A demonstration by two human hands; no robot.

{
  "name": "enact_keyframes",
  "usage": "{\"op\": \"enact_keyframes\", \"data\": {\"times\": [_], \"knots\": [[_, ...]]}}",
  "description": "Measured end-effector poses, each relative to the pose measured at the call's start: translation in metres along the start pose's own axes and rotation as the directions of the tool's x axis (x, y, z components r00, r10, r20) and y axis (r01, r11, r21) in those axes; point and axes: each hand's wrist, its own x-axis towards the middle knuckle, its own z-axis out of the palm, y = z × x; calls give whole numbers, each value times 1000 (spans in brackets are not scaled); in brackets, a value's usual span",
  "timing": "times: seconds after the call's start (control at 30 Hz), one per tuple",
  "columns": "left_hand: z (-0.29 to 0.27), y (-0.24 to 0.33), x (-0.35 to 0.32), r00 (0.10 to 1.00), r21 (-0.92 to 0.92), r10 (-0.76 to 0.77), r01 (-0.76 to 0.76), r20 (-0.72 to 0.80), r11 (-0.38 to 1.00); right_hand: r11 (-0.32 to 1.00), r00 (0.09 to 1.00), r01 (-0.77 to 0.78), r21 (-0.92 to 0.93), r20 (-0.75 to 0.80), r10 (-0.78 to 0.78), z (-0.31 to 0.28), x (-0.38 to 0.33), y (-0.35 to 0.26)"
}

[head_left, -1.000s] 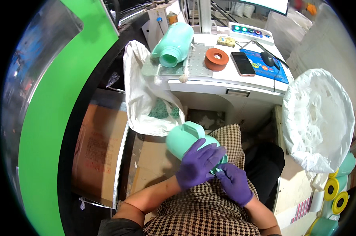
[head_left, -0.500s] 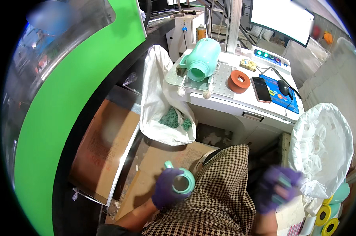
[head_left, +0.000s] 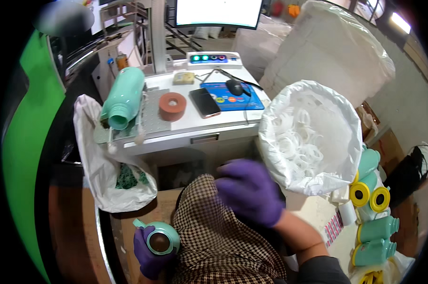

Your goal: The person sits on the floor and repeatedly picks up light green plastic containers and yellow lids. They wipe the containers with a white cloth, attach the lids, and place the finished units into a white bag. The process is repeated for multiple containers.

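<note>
My left hand (head_left: 147, 253), in a purple glove, is wrapped round a mint-green jug (head_left: 174, 236) beside my checkered apron (head_left: 209, 241). The jug stands with its round open mouth facing up, and a handle sticks out at its upper left. My right hand (head_left: 252, 191), also gloved in purple, hangs over my lap, smeared by motion. Its fingers cannot be made out, nor whether anything is in them. Another mint-green jug (head_left: 125, 94) lies on its side on the white worktable (head_left: 152, 141), mouth toward me.
Right of the table stands a white-lined bin (head_left: 334, 161) of translucent rings. A white sack (head_left: 93, 165) with green scraps hangs at left. Brown tape (head_left: 172, 107), a phone (head_left: 205, 103) and a mouse (head_left: 234, 87) lie on the table. Several green jugs (head_left: 377, 227) with yellow parts are at right.
The view has turned right. My right hand has moved inward from beside the bin to over my lap. My left hand still holds the jug.
</note>
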Motion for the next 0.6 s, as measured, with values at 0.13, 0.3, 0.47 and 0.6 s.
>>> {"op": "enact_keyframes", "data": {"times": [0.13,0.3,0.47,0.6], "knots": [[14,-4,7,994,9,106,-106,-20,994,830,960,-264,-490,-49,277,-102,-14,82],[43,0,31,968,-101,250,-248,6,963,588,706,-385,-712,183,684,-138,-58,181],[37,2,35,967,-98,253,-250,24,963,531,612,-632,-565,56,789,-128,-71,214],[16,9,38,998,-144,51,-47,28,988,733,867,-492,-469,-188,462,-137,-57,195]]}}
